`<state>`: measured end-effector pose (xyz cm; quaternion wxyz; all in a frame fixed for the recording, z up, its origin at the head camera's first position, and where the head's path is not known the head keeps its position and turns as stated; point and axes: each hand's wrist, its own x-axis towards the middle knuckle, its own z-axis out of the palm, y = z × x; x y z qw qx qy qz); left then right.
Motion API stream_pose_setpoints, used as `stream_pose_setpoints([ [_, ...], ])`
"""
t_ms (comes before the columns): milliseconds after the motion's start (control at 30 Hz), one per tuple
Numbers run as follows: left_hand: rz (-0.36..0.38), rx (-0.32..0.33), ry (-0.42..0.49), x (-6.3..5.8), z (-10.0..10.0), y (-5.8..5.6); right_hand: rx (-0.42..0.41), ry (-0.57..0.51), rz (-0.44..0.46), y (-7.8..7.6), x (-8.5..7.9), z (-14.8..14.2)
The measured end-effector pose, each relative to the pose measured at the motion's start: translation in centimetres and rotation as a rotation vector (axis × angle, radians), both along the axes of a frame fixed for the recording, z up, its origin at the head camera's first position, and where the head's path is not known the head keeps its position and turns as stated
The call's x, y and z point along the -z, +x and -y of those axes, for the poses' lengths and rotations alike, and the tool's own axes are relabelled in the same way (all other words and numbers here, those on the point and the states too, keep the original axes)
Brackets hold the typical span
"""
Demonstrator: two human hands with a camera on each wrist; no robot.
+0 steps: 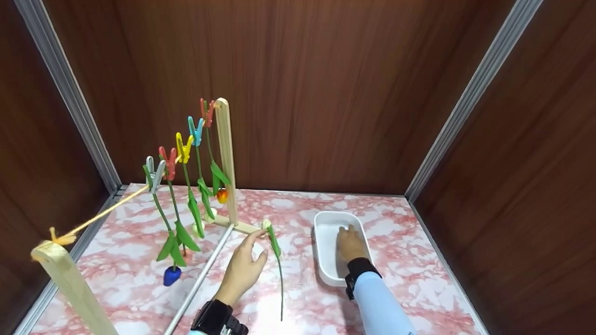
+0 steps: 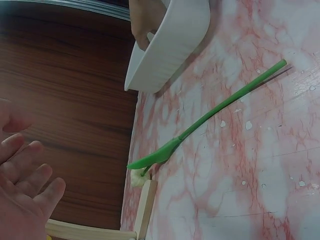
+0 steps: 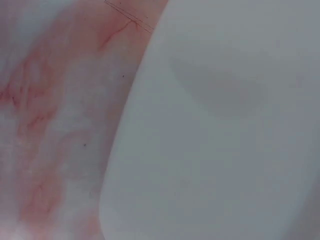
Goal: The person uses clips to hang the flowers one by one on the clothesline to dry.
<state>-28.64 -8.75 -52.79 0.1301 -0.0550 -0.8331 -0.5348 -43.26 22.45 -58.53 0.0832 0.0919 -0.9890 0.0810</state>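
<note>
My left hand (image 1: 245, 263) hovers beside a white artificial tulip (image 1: 274, 244) that lies on the table. Its fingers are relaxed and hold nothing, as the left wrist view shows the hand (image 2: 25, 185) apart from the green stem (image 2: 225, 102). The tulip's white bloom (image 2: 139, 177) lies against the end of a wooden foot (image 2: 145, 207). My right hand (image 1: 351, 243) reaches down into a white plastic tray (image 1: 326, 274). Its fingertips are partly hidden, and whether they pinch anything is not visible. Only the tray (image 3: 210, 165) and tabletop fill the right wrist view.
A yellow string (image 1: 109, 209) runs between two wooden posts (image 1: 226, 163) on the left. Several tulips hang from it head down by clothespins, including a grey one (image 1: 155, 174) and a yellow one (image 1: 184, 148). A white rod (image 1: 205, 270) joins the posts low down. Brown panels enclose the table.
</note>
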Motion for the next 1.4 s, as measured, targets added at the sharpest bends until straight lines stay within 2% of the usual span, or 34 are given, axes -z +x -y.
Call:
stream_pose_setpoints([
  [133,-0.004,0.028,0.005,-0.2,-0.3,0.1,0.057,0.017,-0.092,0.2,0.6,-0.5],
  [233,-0.008,0.033,0.005,-0.3,-0.4,0.2,0.044,0.031,-0.118,0.3,0.9,-1.0],
  [467,-0.024,0.028,0.000,-0.4,-0.4,0.1,-0.035,-0.007,-0.036,0.1,0.4,-1.3],
  [567,-0.017,0.036,0.009,-0.6,-0.4,0.2,-0.039,-0.081,0.011,-0.2,-0.2,-1.2],
  [633,-0.010,0.042,0.025,-0.7,-0.4,0.2,-0.020,-0.176,0.055,-0.3,-0.8,-0.9],
  [667,-0.009,0.046,0.036,-0.8,-0.4,0.2,-0.007,-0.232,0.048,-0.4,-1.1,-0.7],
  [733,-0.001,0.056,0.087,-1.0,-0.4,0.2,0.006,-0.347,0.010,-0.6,-2.0,0.0],
  [833,0.015,0.064,0.221,-1.6,-0.3,0.1,0.007,-0.550,-0.048,-0.4,-3.7,1.6],
  [867,0.021,0.062,0.274,-1.9,-0.3,0.0,-0.008,-0.616,-0.064,-0.1,-4.4,2.2],
  [967,0.036,0.051,0.397,-2.8,-0.1,-0.3,-0.075,-0.867,-0.026,1.2,-6.5,4.0],
  [1133,0.031,0.057,0.467,-4.8,-0.2,-0.6,-0.235,-1.230,0.121,4.1,-9.3,6.8],
  [1233,0.015,0.065,0.481,-6.2,-0.7,-1.1,-0.317,-1.325,0.200,5.7,-10.5,8.5],
  [1400,0.021,0.099,0.505,-8.1,-1.4,-2.2,-0.441,-1.352,0.246,7.1,-11.4,11.1],
])
